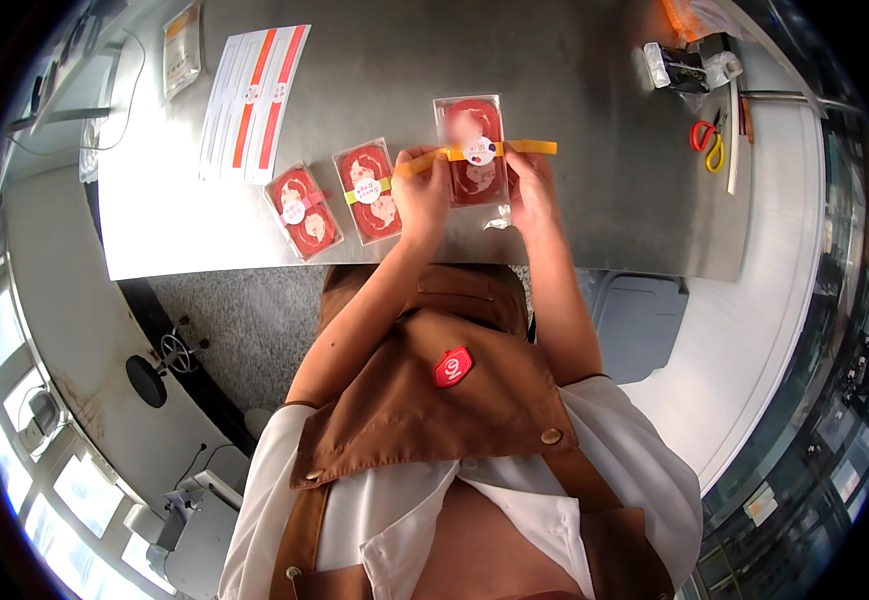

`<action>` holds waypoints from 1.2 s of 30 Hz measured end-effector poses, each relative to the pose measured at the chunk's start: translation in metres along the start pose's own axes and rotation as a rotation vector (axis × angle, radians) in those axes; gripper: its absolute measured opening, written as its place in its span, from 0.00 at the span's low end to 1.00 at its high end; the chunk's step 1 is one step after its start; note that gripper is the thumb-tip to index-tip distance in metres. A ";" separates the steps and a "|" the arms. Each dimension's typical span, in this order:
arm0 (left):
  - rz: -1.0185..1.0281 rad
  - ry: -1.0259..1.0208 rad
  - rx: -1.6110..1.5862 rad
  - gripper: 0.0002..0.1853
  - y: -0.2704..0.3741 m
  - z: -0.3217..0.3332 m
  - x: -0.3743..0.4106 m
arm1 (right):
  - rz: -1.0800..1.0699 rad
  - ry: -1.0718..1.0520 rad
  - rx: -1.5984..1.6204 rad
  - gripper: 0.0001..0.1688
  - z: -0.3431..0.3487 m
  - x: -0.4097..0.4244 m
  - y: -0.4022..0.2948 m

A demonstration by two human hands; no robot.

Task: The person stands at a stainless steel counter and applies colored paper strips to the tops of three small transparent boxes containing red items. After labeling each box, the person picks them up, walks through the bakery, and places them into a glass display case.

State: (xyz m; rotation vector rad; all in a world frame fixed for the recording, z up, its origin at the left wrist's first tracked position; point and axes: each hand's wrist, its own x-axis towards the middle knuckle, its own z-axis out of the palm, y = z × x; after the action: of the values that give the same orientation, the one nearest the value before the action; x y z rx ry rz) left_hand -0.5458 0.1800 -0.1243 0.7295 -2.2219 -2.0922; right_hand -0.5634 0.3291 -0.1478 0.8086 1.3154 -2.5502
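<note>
A clear box (477,191) with red-and-cream swirl roll slices lies on the steel table before me. Across its middle runs a yellow label strip (533,146) with a round white printed centre; both strip ends stick out past the box sides. My left hand (424,196) pinches the strip's left part at the box's left edge. At the right edge, my right hand (532,186) has its thumb and fingers on the strip beside the box. To the left lie a similar box with a green strip (365,214) and another with a pink strip (313,229).
A sheet of label strips (254,105), with orange and red ones on it, lies at the left of the steel table (374,67). A crumpled white scrap (500,219) is near my right hand. Scissors with red and yellow handles (708,142) lie at right, below a black-and-white packet (678,67).
</note>
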 end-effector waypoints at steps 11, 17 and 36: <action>-0.093 0.037 -0.398 0.25 0.047 -0.004 -0.012 | 0.129 -0.223 0.277 0.19 0.011 -0.052 -0.022; -0.052 0.105 -0.384 0.31 0.053 -0.015 -0.010 | 0.078 -0.281 0.337 0.20 0.021 -0.066 -0.011; 0.016 -0.296 -0.081 0.13 0.047 -0.066 -0.032 | -0.059 -0.143 0.364 0.19 0.041 -0.121 0.013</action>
State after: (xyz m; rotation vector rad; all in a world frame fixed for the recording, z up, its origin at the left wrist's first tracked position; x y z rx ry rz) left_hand -0.5120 0.1289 -0.0631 0.4178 -2.2477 -2.4040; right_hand -0.4732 0.2765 -0.0738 0.6325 0.8579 -2.8787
